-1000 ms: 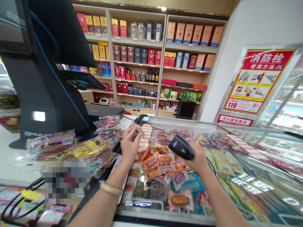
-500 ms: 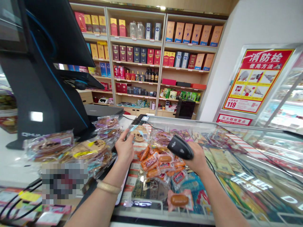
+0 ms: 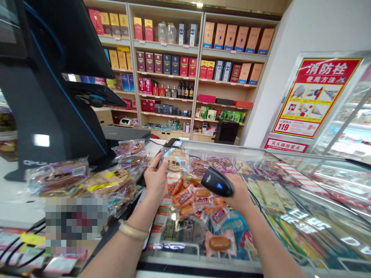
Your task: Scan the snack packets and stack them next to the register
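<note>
My left hand is closed on a clear packet holding a round brown pastry, lifted above the glass counter with its barcode label facing me. My right hand grips a black handheld barcode scanner, whose head points left toward the packet, a short gap away. Below both hands lies a heap of small orange sausage packets on the glass. A gold bracelet sits on my left wrist.
A black checkout terminal stands at the left, with stacked pastry packets before it. The glass-topped display counter runs to the right. One sausage packet lies near the front edge. Shelves of boxed goods fill the back wall.
My left hand picked a pastry packet off the pile and raised it, turning its label toward me. My right hand brought the scanner slightly left and lower, toward the packet.
</note>
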Action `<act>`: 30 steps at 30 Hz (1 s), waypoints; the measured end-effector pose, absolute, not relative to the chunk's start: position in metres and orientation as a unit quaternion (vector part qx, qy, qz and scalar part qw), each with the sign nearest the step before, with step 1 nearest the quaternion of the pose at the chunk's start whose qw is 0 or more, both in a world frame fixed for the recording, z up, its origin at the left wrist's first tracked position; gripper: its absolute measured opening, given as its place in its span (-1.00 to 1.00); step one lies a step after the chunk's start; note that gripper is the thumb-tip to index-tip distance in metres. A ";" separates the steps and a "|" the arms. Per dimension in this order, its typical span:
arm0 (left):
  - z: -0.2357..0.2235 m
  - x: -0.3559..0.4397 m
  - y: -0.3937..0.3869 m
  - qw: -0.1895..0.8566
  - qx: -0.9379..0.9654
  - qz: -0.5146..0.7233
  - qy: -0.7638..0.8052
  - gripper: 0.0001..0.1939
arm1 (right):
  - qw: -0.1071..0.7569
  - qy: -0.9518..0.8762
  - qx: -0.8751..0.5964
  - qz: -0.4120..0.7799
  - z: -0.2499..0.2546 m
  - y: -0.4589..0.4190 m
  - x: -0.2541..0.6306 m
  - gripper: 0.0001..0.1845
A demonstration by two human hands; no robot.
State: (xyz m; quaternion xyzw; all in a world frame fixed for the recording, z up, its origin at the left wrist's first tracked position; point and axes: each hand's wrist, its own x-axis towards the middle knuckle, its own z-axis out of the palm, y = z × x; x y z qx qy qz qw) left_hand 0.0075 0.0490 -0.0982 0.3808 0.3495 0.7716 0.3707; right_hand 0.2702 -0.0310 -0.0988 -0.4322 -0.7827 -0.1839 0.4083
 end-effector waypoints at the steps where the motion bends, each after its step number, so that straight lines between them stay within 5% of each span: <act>1: -0.096 0.009 0.048 0.414 0.349 0.769 0.339 -0.48 | 0.412 -0.781 -0.431 -0.187 -0.100 -0.031 0.271 -0.80; 5: -0.089 0.024 0.043 0.525 0.265 0.750 0.302 -0.50 | 0.422 -0.768 -0.440 -0.198 -0.104 -0.029 0.276 -0.76; 10: -0.094 0.047 0.039 0.550 0.416 0.668 0.278 -0.53 | 0.440 -0.756 -0.437 -0.209 -0.104 -0.027 0.279 -0.81; 21: -0.109 0.037 0.036 0.291 0.589 0.658 0.368 -0.53 | 0.448 -0.748 -0.439 -0.217 -0.104 -0.027 0.279 -0.82; 30: -0.057 -0.006 -0.022 -0.053 0.655 0.637 0.403 -0.61 | 0.445 -0.752 -0.432 -0.222 -0.103 -0.026 0.278 -0.79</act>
